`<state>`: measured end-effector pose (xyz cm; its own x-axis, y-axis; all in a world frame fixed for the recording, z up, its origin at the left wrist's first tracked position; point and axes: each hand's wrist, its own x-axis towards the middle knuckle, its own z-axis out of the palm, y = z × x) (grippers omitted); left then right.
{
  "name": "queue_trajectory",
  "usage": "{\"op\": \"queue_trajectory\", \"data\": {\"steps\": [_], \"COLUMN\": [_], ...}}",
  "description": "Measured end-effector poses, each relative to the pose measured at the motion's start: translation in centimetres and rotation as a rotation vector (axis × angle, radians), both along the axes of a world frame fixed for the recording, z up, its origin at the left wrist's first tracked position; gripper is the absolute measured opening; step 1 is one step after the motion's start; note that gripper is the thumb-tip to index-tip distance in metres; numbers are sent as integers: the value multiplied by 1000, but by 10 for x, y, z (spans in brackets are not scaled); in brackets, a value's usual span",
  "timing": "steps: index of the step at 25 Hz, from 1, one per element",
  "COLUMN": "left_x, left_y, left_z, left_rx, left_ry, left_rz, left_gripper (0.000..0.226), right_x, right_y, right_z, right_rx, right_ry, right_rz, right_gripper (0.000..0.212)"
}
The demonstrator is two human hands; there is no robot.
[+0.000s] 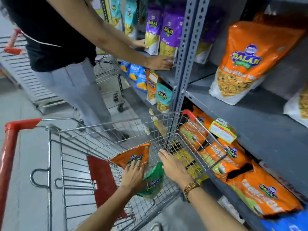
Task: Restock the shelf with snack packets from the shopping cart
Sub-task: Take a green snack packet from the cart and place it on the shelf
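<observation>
Inside the wire shopping cart (106, 129) lie an orange snack packet (133, 155) and a green snack packet (154, 182). My left hand (133, 176) is down in the cart, fingers closed on the lower edge of the orange packet and resting over the green one. Beside it, my right hand (173, 165), with a gold watch on the wrist, hovers flat with fingers apart and holds nothing. The grey metal shelf (241, 114) stands to the right, with a large orange packet (248, 62) upright on it and more orange packets (233, 157) on the level below.
Another person in a black top (55, 35) stands ahead on the left, both hands on purple packets (168, 30) on the shelf. A grey perforated upright (186, 55) divides the shelf bays. A second cart (108, 75) stands behind that person. The red cart handle (10, 147) is at left.
</observation>
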<state>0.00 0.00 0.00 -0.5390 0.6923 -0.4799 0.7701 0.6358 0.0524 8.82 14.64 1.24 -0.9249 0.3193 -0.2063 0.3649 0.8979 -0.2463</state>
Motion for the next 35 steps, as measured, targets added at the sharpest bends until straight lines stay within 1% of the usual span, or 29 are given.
{"op": "queue_trajectory", "data": {"steps": [1, 2, 3, 5, 7, 9, 11, 12, 14, 16, 18, 19, 20, 22, 23, 27, 29, 30, 32, 33, 35], "left_x": [-1, -2, -2, 0, 0, -4, -11, -16, -27, -33, -33, -32, -29, -25, -23, -8, 5, 14, 33, 45, 73], "left_y": [0, 0, 0, 2, 5, 4, 4, 4, 6, 11, 18, 23, 29, 49, 61, 115, 144, 159, 194, 211, 242], "left_z": [-5, -7, -8, -9, -8, -10, -11, -9, 3, 25, 54, 69, 85, 118, 137, 213, 242, 255, 275, 282, 293], "left_rx": [-58, -82, -108, -91, -72, -53, 30, 92, 306, 575, 905, 1036, 1148, 1290, 1338, 1514, 1538, 1534, 1494, 1466, 1406], "left_ry": [2, -8, -14, -20, -4, 28, 9, -15, -138, -297, -497, -585, -657, -732, -752, -929, -1028, -1096, -1226, -1269, -1341], "left_rz": [0, -7, -20, -14, -23, -13, 44, 99, 288, 522, 790, 872, 885, 828, 806, 632, 532, 488, 402, 361, 273], "left_gripper": [71, 66, 59, 42, 30, 25, 23, 21, 16, 18, 22, 23, 24, 27, 28, 24, 22, 21, 21, 21, 20], "right_x": [-6, -10, -12, -18, -21, -20, -17, -15, -11, -5, 2, 6, 9, 21, 26, 56, 75, 86, 113, 127, 158], "right_y": [0, 3, 4, 6, 9, 13, 18, 21, 29, 40, 50, 54, 57, 62, 64, 76, 88, 94, 106, 111, 122], "right_z": [-7, -13, -18, -22, -26, -28, -27, -22, -8, 12, 37, 51, 64, 94, 110, 180, 209, 223, 248, 256, 267], "right_rx": [18, 28, 66, 127, 177, 204, 176, 153, 104, -21, -175, -236, -280, -317, -311, -224, -150, -95, 6, 32, 99], "right_ry": [-51, -63, -107, -197, -254, -259, -216, -171, -59, 57, 191, 264, 344, 548, 655, 1043, 1224, 1289, 1367, 1390, 1443], "right_rz": [11, 23, 45, 69, 96, 98, 55, 20, -62, -201, -350, -395, -423, -485, -519, -698, -759, -787, -857, -903, -983], "right_gripper": [62, 62, 57, 39, 30, 27, 23, 22, 21, 18, 14, 10, 7, 4, 7, 45, 53, 48, 29, 27, 33]}}
